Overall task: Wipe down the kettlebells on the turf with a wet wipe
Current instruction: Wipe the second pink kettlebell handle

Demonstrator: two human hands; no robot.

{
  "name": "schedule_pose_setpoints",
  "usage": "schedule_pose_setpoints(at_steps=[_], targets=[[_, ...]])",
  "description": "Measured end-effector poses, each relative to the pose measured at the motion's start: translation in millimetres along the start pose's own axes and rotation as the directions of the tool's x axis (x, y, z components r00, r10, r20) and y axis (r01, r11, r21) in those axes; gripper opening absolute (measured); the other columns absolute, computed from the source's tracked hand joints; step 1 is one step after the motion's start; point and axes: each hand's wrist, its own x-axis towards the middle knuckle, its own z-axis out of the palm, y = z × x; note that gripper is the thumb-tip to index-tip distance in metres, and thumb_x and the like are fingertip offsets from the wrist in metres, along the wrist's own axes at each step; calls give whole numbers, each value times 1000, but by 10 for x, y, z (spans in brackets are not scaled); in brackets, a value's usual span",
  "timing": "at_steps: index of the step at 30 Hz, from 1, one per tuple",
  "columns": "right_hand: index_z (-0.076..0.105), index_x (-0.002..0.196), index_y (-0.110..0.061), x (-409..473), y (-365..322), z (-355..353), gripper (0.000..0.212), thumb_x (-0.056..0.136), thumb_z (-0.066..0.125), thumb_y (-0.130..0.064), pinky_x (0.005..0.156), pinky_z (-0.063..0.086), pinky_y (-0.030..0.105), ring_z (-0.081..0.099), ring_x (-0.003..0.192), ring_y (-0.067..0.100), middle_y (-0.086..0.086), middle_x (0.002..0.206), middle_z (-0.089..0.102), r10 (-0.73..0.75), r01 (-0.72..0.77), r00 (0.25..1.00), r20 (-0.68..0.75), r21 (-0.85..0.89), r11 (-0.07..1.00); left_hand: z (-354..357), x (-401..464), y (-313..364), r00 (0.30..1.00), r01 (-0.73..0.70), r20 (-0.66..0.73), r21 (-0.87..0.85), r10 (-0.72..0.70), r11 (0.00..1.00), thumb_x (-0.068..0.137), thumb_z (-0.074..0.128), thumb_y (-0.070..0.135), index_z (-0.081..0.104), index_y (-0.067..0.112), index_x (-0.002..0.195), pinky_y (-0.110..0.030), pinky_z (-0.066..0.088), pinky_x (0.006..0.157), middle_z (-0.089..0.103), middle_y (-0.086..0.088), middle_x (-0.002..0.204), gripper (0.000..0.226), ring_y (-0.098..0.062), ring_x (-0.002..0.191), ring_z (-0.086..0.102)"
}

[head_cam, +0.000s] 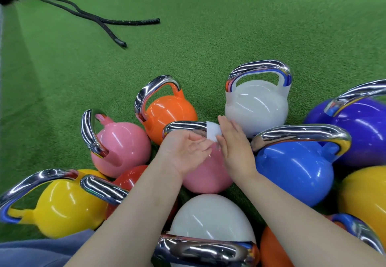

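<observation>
Turf [208,26]: green, covers the whole floor; everything below sits on it.

Kettlebells, clustered near you, chrome handles throughout. Far right, a purple one [365,133]. Right, a blue one [296,172] and, nearer at the edge, a yellow-orange one [365,193]. Far centre, a white one [257,108] and an orange one [169,114]. Left, a pink one [123,147]; near left, a yellow one [66,206] with a red one [129,179] just beside it. Near centre, a second white one [211,216]. In the middle, under your hands, a second pink one [206,174].

Rope [100,18]: black, two ends lying far left, well apart from the cluster.

Left hand [186,149]: palm up, fingers relaxed and spread, gripping nothing; it sits over the middle pink kettlebell's handle [183,126].

Right hand [234,147]: fingers fairly straight, pressing the wipe against that handle's right end; whether the thumb pinches it you cannot tell.

Wet wipe [213,131]: white, folded small, at the handle's right end, between your hands.

Step in hand, as a judgement: you are wiping the middle pink kettlebell's handle. The next move likely calls for drawing the wipe along the chrome, then down over the pink body, before shifting to a neighbour.
</observation>
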Motion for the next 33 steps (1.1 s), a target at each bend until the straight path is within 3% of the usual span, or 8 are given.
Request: schedule_pose_setpoints(at_steps=[5, 14, 19, 25, 27, 29, 31, 33], targets=[[54, 124, 8, 3, -33, -7, 49, 88, 39, -22, 102, 22, 17, 61, 108, 37, 26, 119, 60, -102, 97, 990, -94, -50, 994, 10, -43, 85, 999, 29, -46, 70, -26, 997, 90, 26, -5, 52, -11, 88, -37, 34, 101, 59, -24, 102, 27, -32, 107, 53], [46, 120, 6, -12, -97, 67, 73, 62, 79, -26, 61, 55, 41, 64, 80, 40, 24, 98, 62, 0, 3, 1000, 12, -286, 958, 58, -131, 110, 999, 28, -46, -47, -30, 998, 91, 25, -6, 49, -19, 89, -40, 33, 102, 48, -30, 130, 27, -36, 127, 44], [49, 117, -3, 163, -173, 54, 36, 90, 54, -25, 81, 42, 42, 51, 103, 33, 14, 107, 54, 234, -215, 968, 94, -173, 961, -10, -128, 129, 1000, -8, 3, -137, 8, 991, 89, 26, -10, 50, -16, 97, -42, 35, 107, 58, -28, 106, 27, -35, 118, 53], [42, 97, -12, 308, -174, -275, 23, 90, 56, -28, 74, 39, 33, 53, 90, 23, 7, 95, 54, 189, -219, 882, 432, 20, 976, -11, -88, -197, 968, -213, -65, 289, 241, 933, 89, 30, -16, 49, 5, 86, -21, 51, 71, 67, -12, 83, 28, -15, 72, 67], [37, 95, -16, 398, -165, -371, 25, 90, 58, -27, 74, 36, 30, 50, 90, 20, 5, 97, 51, 218, -228, 791, 572, -54, 972, -83, 26, -416, 877, -378, 25, 654, 481, 655, 83, 37, -21, 51, 7, 84, -15, 49, 69, 66, -10, 82, 32, -9, 70, 66], [36, 95, -15, 463, -198, -441, 27, 89, 59, -26, 75, 37, 30, 49, 90, 19, 4, 96, 51, 245, -225, 714, 656, -116, 967, -213, 183, -555, 614, -501, 338, 865, 713, 20, 75, 41, -14, 52, 10, 104, -19, 40, 90, 63, -11, 103, 39, -15, 97, 57], [40, 96, -14, 520, -256, -486, 19, 90, 57, -21, 76, 40, 31, 50, 90, 20, 5, 96, 54, 262, -217, 660, 704, -155, 964, -304, 354, -601, 378, -457, 621, 770, 686, -445, 73, 39, -1, 43, 9, 122, -25, 29, 101, 58, -17, 118, 49, -20, 112, 43], [51, 105, -16, 577, -338, -545, 13, 92, 51, -13, 84, 43, 31, 52, 99, 24, 10, 107, 58, 312, -200, 598, 738, -240, 950, -257, 445, -579, 302, -322, 768, 640, 565, -698, 78, 36, 9, 36, 3, 132, -33, 25, 107, 51, -19, 132, 54, -25, 125, 36]])
